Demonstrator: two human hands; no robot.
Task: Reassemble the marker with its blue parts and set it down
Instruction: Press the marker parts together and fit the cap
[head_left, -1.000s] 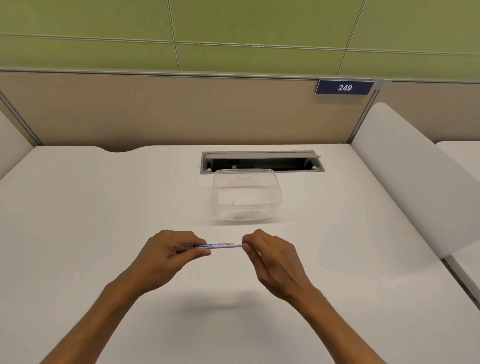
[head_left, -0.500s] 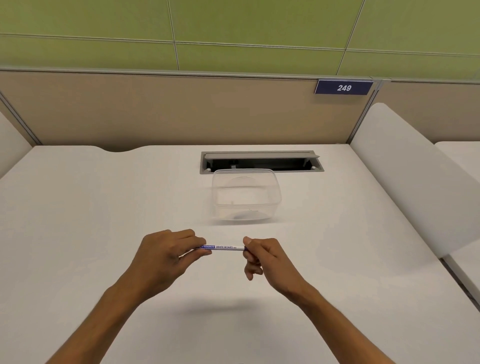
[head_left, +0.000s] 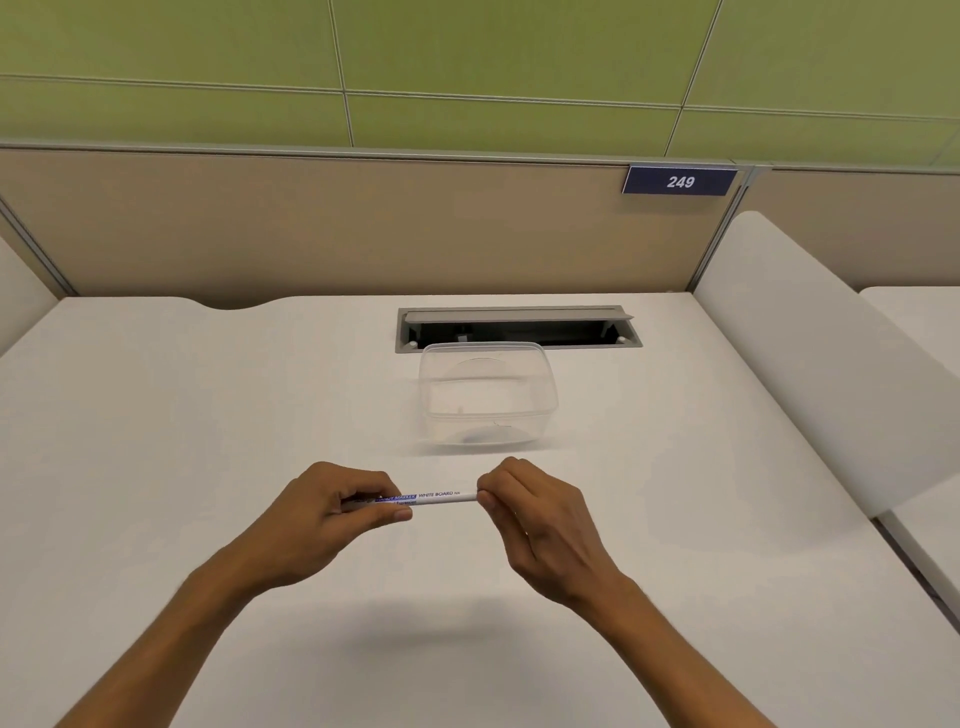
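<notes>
A thin white whiteboard marker (head_left: 439, 498) with a blue label band is held level above the white desk (head_left: 208, 441), pointing left to right. My left hand (head_left: 332, 512) grips its left part, thumb and fingers curled round the barrel. My right hand (head_left: 530, 512) pinches the right end with curled fingers. Both ends of the marker are hidden inside my hands, so any blue parts there cannot be seen.
A clear plastic container (head_left: 488, 397) stands on the desk just beyond the marker. Behind it is an open grey cable slot (head_left: 517, 327). A tan partition with a "249" sign (head_left: 679, 181) closes the back. A white side divider (head_left: 810, 358) rises at the right.
My right hand loosened and dropped a little at the marker's right end, then closed on that end again. The left hand and marker stayed nearly in place.
</notes>
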